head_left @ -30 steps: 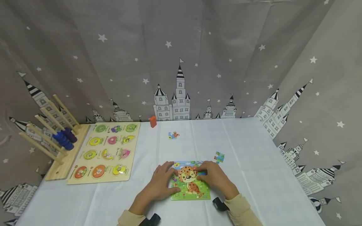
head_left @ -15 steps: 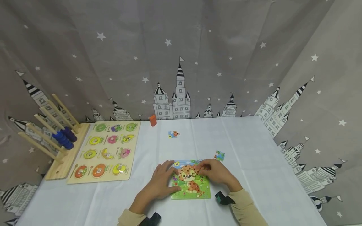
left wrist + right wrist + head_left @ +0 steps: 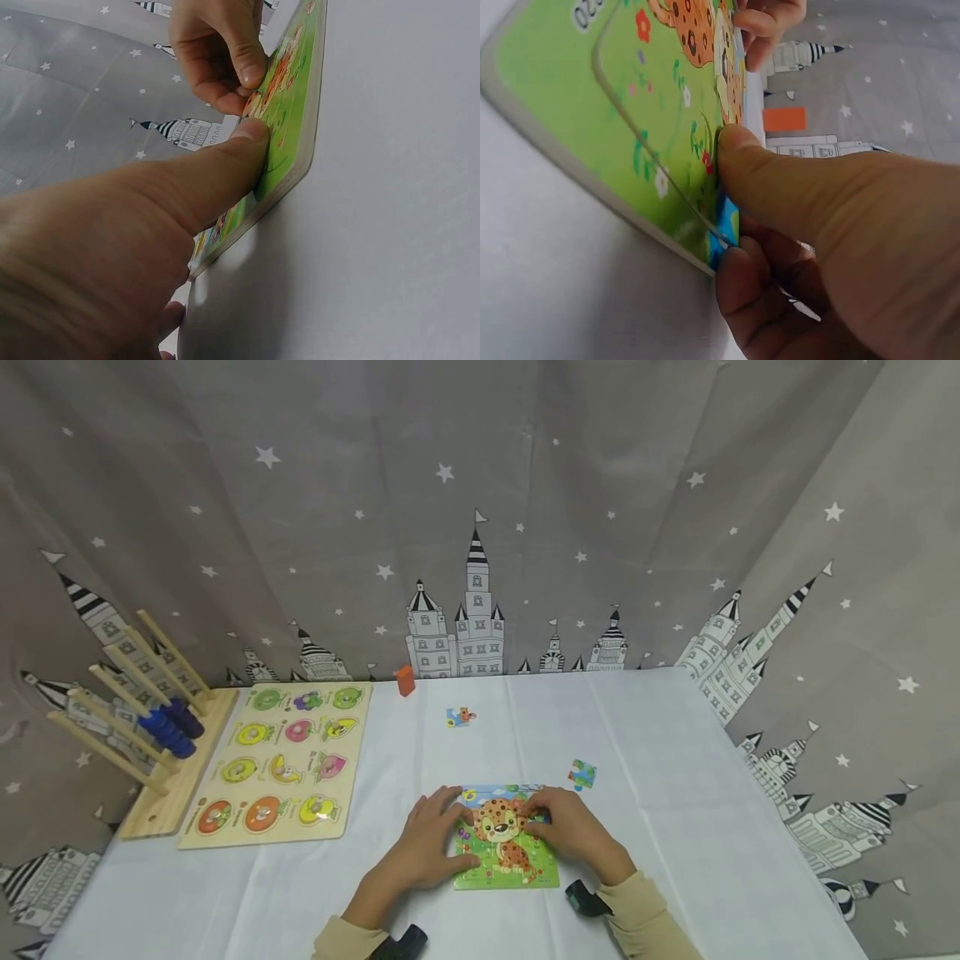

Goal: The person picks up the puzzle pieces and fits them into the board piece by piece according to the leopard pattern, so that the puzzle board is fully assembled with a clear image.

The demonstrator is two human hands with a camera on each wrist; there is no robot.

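A leopard jigsaw puzzle (image 3: pixel 504 878) in a flat green-bordered board lies on the table in front of me. My left hand (image 3: pixel 423 847) rests along its left side, fingers spread, with the thumb (image 3: pixel 244 142) on the picture. At the upper right of the puzzle, my right hand (image 3: pixel 573 835) has its thumb and curled fingers at a puzzle piece beside the leopard's head; the fingers mostly hide that piece. Two loose pieces lie beyond the board: a blue one with an orange figure (image 3: pixel 461 717) and a green-blue one (image 3: pixel 582 775).
To the left is a wooden fruit board (image 3: pixel 288 768), beside a peg stand (image 3: pixel 150 810) carrying blue and purple rings. A small orange block (image 3: pixel 405 681) sits at the table's far edge. A grey curtain (image 3: pixel 570 460) printed with castles hangs behind the white cloth.
My right hand shifted slightly up and right at the puzzle's upper right, then came back down. The left hand stays in place, and the loose pieces have not moved.
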